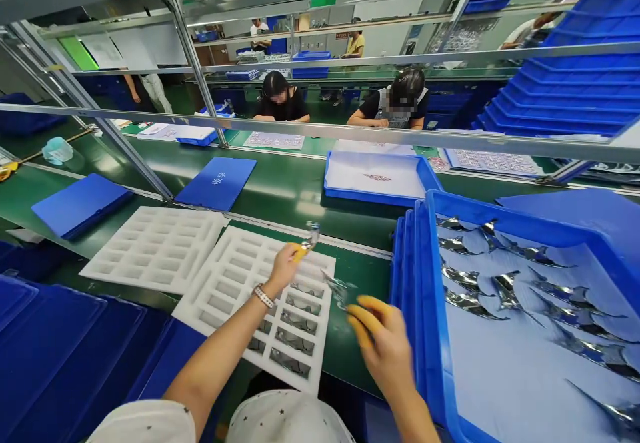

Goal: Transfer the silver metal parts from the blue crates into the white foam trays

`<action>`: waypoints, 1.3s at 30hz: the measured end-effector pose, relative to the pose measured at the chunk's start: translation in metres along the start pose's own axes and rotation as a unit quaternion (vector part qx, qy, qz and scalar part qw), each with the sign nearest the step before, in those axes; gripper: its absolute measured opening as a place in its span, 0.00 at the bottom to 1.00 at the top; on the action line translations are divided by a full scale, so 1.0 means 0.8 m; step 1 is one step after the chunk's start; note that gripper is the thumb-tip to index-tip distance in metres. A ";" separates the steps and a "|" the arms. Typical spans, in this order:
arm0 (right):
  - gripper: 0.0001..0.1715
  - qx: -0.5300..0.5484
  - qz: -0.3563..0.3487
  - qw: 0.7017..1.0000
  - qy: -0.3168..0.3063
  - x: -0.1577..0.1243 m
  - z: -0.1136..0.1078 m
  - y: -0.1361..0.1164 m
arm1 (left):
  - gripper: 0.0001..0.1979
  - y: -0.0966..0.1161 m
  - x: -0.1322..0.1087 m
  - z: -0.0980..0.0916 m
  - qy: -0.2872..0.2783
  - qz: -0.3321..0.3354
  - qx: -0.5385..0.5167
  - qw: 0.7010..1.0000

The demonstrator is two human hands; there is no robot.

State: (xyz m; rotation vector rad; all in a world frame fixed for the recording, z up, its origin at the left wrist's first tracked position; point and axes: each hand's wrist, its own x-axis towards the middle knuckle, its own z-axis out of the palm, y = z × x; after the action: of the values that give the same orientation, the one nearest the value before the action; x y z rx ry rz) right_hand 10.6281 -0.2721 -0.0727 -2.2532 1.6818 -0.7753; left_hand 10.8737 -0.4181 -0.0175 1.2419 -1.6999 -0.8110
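My left hand (286, 264) reaches out over a white foam tray (235, 276) and pinches a small shiny metal part (313, 235) in yellow finger cots. My right hand (383, 343), also in yellow finger cots, holds another shiny metal part (339, 291), blurred by motion, just left of a stack of blue bins. The foam tray's near pockets hold several metal parts (295, 340); its far pockets are bare. The top blue bin (425, 310) at the right holds several curved shiny metal parts (470, 300) on a pale liner.
A second white foam tray (155, 246) lies to the left. Blue lids (80, 204) and a blue tray (375, 176) sit on the green belt. Metal rails (320, 130) cross overhead. Two people sit working across the belt. Blue bins are stacked at the right (565, 90).
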 end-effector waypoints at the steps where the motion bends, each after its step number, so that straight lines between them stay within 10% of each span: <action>1: 0.19 0.006 0.006 1.000 0.016 0.029 0.018 -0.012 | 0.10 -0.032 -0.004 -0.025 0.011 -0.044 0.018 0.999; 6: 0.16 -0.044 -0.017 0.993 -0.107 0.154 0.090 -0.001 | 0.10 -0.150 -0.049 -0.090 0.018 -0.149 0.050 0.987; 13: 0.19 -0.121 -0.042 0.956 -0.266 0.185 0.109 0.045 | 0.12 -0.210 -0.073 -0.102 -0.007 -0.176 0.021 0.984; 39: 0.23 -0.263 -0.021 0.914 -0.307 0.202 0.112 -0.004 | 0.09 -0.192 -0.071 -0.117 -0.129 -0.059 0.144 0.979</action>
State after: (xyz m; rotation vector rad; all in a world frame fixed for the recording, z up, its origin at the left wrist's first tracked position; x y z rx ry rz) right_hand 10.7119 -0.4348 -0.1011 -2.4784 1.6329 0.4301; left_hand 11.0275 -0.4104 -0.1263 1.4968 -2.0235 -0.8473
